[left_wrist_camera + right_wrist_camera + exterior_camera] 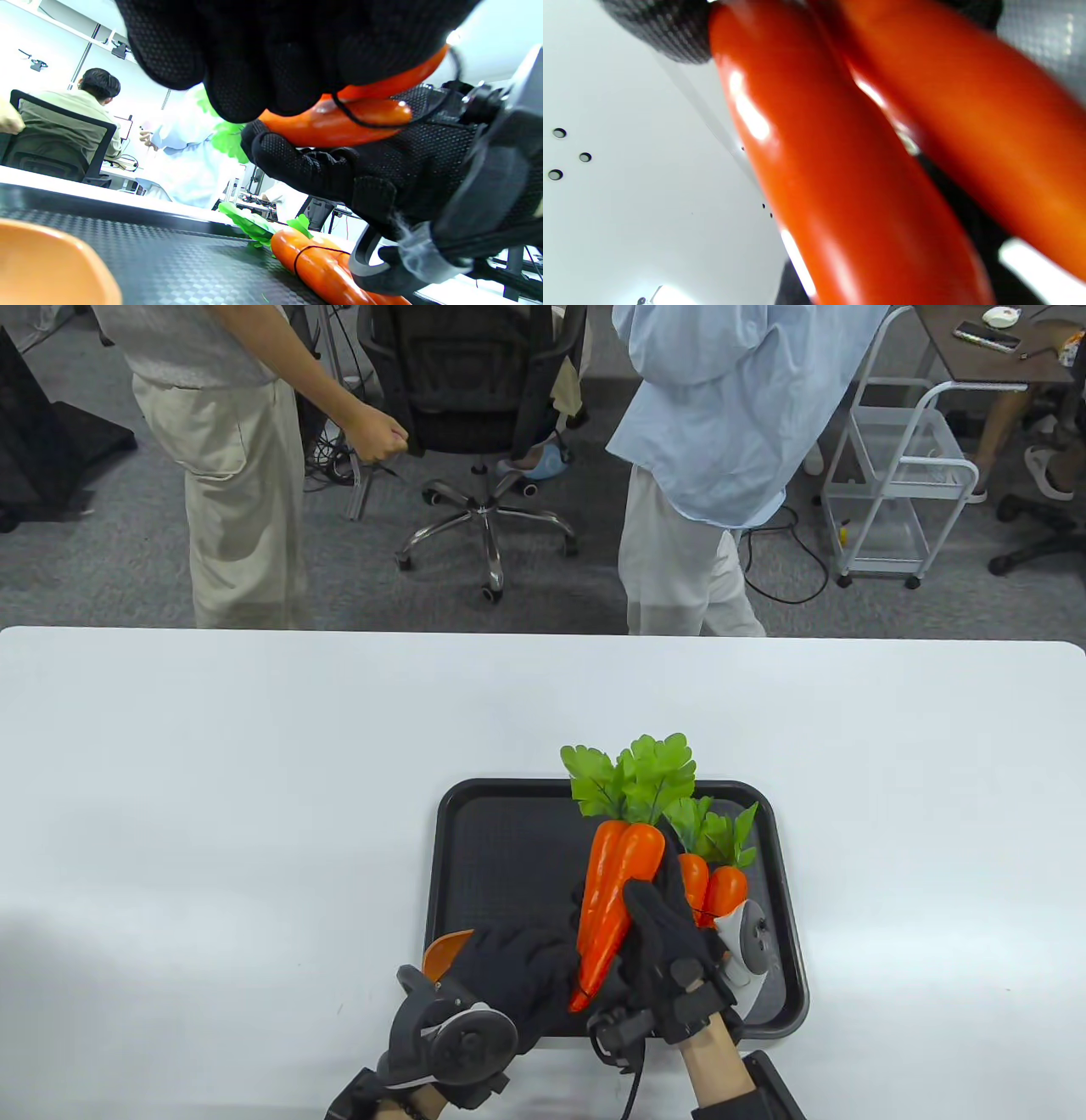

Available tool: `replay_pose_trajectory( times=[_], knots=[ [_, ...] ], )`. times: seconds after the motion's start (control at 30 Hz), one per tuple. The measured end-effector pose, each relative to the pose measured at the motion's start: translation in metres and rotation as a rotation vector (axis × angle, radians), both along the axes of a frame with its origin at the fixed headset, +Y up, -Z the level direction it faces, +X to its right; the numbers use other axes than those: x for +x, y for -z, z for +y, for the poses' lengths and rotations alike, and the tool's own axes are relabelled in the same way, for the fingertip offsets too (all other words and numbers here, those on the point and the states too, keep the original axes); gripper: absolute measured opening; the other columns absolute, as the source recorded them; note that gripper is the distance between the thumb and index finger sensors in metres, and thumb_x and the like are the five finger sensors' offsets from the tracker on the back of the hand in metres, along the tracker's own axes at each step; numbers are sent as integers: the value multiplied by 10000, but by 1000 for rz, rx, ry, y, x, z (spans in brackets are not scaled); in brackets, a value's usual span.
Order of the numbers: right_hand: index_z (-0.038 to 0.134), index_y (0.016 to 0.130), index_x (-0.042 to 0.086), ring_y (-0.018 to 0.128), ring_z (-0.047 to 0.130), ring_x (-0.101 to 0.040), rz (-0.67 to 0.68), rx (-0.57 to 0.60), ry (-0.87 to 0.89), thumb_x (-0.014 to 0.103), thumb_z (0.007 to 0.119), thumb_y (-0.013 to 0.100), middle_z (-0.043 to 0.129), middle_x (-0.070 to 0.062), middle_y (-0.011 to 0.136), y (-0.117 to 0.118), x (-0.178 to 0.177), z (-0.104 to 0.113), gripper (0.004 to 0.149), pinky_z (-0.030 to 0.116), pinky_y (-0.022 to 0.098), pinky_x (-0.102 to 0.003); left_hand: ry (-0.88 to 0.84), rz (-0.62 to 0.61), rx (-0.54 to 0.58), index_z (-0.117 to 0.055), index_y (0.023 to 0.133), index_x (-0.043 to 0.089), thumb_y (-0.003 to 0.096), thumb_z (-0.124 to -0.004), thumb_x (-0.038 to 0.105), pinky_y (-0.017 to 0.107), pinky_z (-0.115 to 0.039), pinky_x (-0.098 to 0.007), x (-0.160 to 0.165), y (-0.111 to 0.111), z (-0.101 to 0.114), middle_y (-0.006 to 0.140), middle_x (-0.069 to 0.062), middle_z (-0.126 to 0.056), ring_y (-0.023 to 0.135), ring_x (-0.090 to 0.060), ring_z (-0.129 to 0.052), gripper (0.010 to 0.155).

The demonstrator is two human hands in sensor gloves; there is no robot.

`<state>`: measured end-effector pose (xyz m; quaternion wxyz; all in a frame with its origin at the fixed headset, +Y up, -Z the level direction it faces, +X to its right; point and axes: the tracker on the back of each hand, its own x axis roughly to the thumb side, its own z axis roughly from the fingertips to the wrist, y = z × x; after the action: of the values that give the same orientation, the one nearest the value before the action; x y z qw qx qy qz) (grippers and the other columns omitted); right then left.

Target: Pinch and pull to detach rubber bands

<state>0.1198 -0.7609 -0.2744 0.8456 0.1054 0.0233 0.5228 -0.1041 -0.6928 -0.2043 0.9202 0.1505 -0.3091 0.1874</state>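
Note:
Two orange toy carrots with green tops (618,891) are held above the black tray (509,831). My right hand (657,892) grips them around the middle, thumb on top. My left hand (570,965) is at their pointed tips. In the left wrist view my left fingers (271,84) pinch a thin black rubber band (365,126) that loops round the carrot tips (339,123). A second carrot pair (717,889) lies on the tray at the right, bound by its own black band (303,250). The right wrist view shows only the held carrots (840,178), close and blurred.
An orange bowl-like piece (447,948) sits at the tray's near left corner, beside my left hand. The tray lies on a white table (212,814). Two people and an office chair stand beyond the table's far edge.

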Motion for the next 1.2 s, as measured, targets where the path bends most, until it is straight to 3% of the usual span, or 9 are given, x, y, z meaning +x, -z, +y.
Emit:
replay_pose_trajectory(
  times=[0.17, 0.27, 0.5, 0.63, 0.9, 1.2],
  knots=[
    [164, 1075, 223, 824, 731, -606, -107, 27, -16, 556, 779, 536, 116, -306, 1055, -1, 10, 3, 884, 760, 552, -600, -12, 50, 15, -820, 839, 371, 473, -750, 465, 596, -858, -464, -13, 3, 6, 800, 72, -1021, 773, -225, -1014, 384],
    [162, 1076, 222, 825, 729, -606, -103, 27, -17, 555, 779, 536, 117, -308, 1054, 0, 11, 3, 885, 759, 553, -599, -26, 88, 9, -825, 838, 361, 472, -757, 464, 582, -863, -459, -22, 8, 7, 787, 64, -1027, 760, -223, -1019, 386],
    [166, 1077, 215, 819, 731, -610, -88, 25, -42, 554, 781, 534, 124, -311, 1054, 0, 9, 1, 888, 761, 548, -598, 142, 257, 38, -862, 812, 345, 454, -800, 468, 524, -892, -438, -39, 17, 7, 724, 58, -1066, 688, -220, -1056, 384],
    [169, 1078, 213, 818, 732, -609, -77, 20, -47, 553, 782, 533, 126, -313, 1053, -1, 8, -1, 888, 760, 547, -598, 199, 291, -20, -895, 782, 337, 434, -837, 471, 478, -911, -417, -46, 24, 2, 668, 56, -1095, 632, -217, -1079, 377],
    [175, 1079, 211, 813, 736, -610, -55, 15, -65, 553, 784, 531, 134, -315, 1054, -1, 6, -2, 887, 763, 544, -596, 401, 347, -120, -943, 735, 334, 404, -886, 481, 422, -930, -385, -42, 35, -12, 573, 65, -1122, 546, -197, -1100, 366],
    [178, 1080, 209, 812, 737, -610, -40, 15, -79, 554, 784, 531, 135, -314, 1054, -1, 5, -2, 887, 763, 544, -595, 554, 359, -135, -980, 691, 352, 378, -924, 489, 399, -939, -366, -29, 38, -22, 519, 85, -1137, 509, -163, -1112, 346]
  ],
)
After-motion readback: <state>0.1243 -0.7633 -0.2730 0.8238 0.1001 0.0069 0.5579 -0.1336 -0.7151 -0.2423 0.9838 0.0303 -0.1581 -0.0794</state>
